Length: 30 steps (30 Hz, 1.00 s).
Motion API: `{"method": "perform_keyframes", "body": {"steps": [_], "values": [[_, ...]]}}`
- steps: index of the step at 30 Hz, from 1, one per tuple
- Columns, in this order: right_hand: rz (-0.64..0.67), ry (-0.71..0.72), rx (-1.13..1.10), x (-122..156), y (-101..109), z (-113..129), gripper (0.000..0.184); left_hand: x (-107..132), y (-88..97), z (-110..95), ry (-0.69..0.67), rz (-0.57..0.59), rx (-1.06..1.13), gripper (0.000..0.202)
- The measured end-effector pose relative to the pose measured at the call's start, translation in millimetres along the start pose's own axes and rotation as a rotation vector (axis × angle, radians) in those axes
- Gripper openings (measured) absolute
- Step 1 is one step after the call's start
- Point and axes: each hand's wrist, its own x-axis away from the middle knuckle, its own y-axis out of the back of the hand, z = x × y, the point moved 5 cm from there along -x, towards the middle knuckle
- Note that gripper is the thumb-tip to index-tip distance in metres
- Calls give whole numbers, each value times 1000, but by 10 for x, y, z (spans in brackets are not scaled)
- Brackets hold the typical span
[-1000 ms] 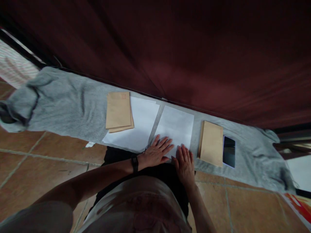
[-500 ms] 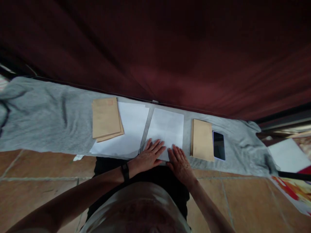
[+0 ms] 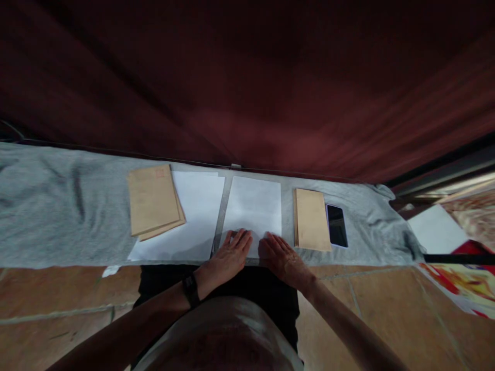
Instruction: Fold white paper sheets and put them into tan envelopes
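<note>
A white sheet of paper (image 3: 255, 203) lies flat on the grey cloth in front of me. Both hands rest on its near edge. My left hand (image 3: 231, 254), with a dark band on the wrist, lies on the lower left part, fingers slightly bent and a little apart. On the lower right part is my right hand (image 3: 284, 257), its fingers stretched forward and close together. Neither thumb shows clearly. Left of this sheet lie more white sheets (image 3: 199, 216), partly covered by brown envelopes (image 3: 152, 198). Another stack of brown envelopes (image 3: 312, 219) lies to the right.
A dark-screened phone (image 3: 337, 225) lies beside the right envelope stack. Grey cloth (image 3: 371, 221) covers the narrow surface, backed by a dark red fabric (image 3: 247, 103). A white sheet-like thing (image 3: 436, 232) and a colourful printed item (image 3: 464, 281) are at far right, above the tiled floor (image 3: 371, 299).
The view has shifted, so the things on the cloth appear further left. My fingers were flatter and more spread on the sheet; now they are more bent. The paper still lies flat.
</note>
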Motion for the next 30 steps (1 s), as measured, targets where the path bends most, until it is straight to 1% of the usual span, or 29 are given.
{"method": "perform_keyframes", "body": {"steps": [7, 11, 13, 16, 18, 21, 23, 26, 28, 30], "values": [[-32, -63, -37, -47, -44, 124, 67, 12, -107, 4, 24, -58, -74, 55], [-65, -82, -102, -49, -13, 103, 66, 33, -122, 15, 20, -55, -110, 54], [-70, -79, -130, -20, -3, 53, 66, 61, -103, -11, 4, -64, -123, 53], [-77, -91, -155, 53, -24, -28, 70, 125, -44, -75, -6, -91, -104, 49], [-89, -109, -169, 102, -63, -56, 76, 165, 10, -94, 4, -112, -45, 45], [-108, -151, -194, 150, -136, -64, 83, 155, 94, -39, 28, -131, 98, 44], [-110, -170, -215, 162, -175, -60, 85, 59, 141, 30, 7, -135, 177, 48], [-101, -172, -239, 161, -203, -57, 82, -227, 170, 126, -72, -145, 201, 50], [-98, -176, -237, 156, -205, -58, 80, -468, 136, 209, -57, -150, 175, 52], [-100, -187, -228, 150, -201, -57, 80, -693, 64, 292, -21, -149, 145, 55]]}}
